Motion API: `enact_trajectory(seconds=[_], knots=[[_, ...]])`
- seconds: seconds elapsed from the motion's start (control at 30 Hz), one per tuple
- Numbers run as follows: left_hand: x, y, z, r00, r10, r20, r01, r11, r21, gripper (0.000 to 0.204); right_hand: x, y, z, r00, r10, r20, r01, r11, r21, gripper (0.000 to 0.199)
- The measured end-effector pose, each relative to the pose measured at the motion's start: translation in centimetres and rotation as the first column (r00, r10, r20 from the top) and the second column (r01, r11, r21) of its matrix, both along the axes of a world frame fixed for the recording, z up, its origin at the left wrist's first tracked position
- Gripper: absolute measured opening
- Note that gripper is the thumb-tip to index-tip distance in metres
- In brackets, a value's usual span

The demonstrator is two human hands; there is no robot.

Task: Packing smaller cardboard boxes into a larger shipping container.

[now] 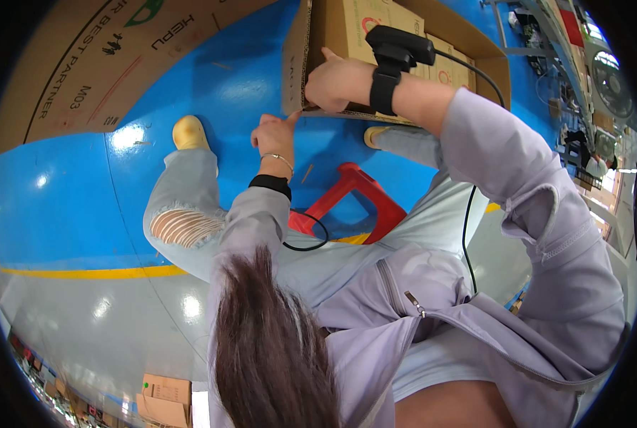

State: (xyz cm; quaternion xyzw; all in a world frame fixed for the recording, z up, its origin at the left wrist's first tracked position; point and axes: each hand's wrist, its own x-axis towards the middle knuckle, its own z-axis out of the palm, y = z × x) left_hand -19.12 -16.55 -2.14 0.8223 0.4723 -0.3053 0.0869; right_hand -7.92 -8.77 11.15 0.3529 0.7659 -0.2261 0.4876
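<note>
An open cardboard carton stands on the blue floor in front of me. Several smaller cardboard boxes with red round marks sit inside it. My right hand reaches over the near side into the left corner, fingers bent at the left wall's top edge and one digit pointing away from me. Its fingertips are partly hidden. My left hand is outside that corner, thumb apart and close to the carton, other fingers loosely bent, with nothing visible in them. A black strap with a camera-like device is on my right wrist.
A large printed cardboard sheet or box stands at the far left. A red plastic stool is between my legs. Black cables run from both wrists. At the right are racks and a fan; more cartons are at the lower left.
</note>
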Motion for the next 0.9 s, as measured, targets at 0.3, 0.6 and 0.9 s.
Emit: enact_trajectory(seconds=[0.3,0.6,0.9], knots=[[1.6,0.1,-0.2,0.995,0.007,-0.103,-0.001,0.998,0.057,0.095,1.1,-0.5,-1.4,0.989,0.143,0.041,-0.146,0.988,0.060,0.033],[1.1,0.7,2.2,0.903,-0.314,-0.292,0.353,0.931,0.093,0.073,0.2,-2.1,-1.1,0.998,0.060,-0.005,-0.059,0.990,0.127,0.023],[1.1,-0.5,0.0,0.740,-0.450,-0.500,0.567,0.817,0.104,0.042,-0.3,-2.2,-0.6,0.995,0.100,0.003,-0.100,0.990,0.101,0.027]])
